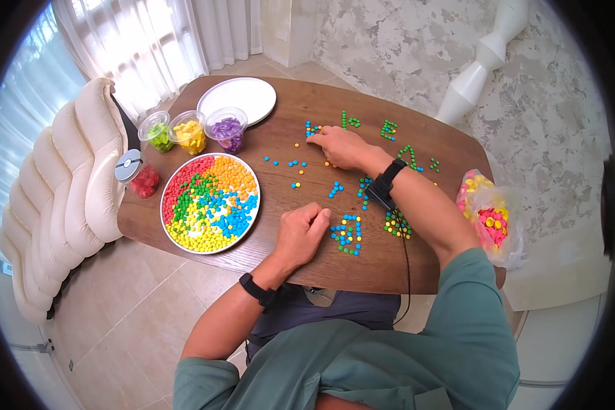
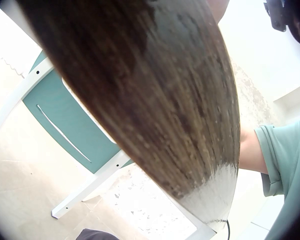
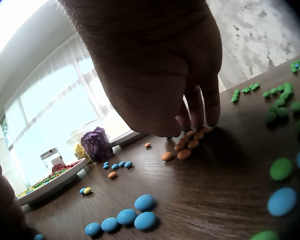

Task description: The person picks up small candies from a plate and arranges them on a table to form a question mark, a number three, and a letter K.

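My right hand reaches to the far middle of the table, fingers pointing down. In the right wrist view its fingertips are right at a cluster of orange button-shaped candies. Blue candies lie just beyond it in the head view. My left hand rests on the table near the front edge with fingers loosely curled and their undersides hidden. Beside it, blue, yellow and green candies form a pattern. A round white tray of color-sorted candies stands to its left.
Clear cups hold green, yellow and purple pieces; a lidded jar holds red ones. A white plate lies behind. Green candy shapes spread rightward. A plastic bag sits at the right edge.
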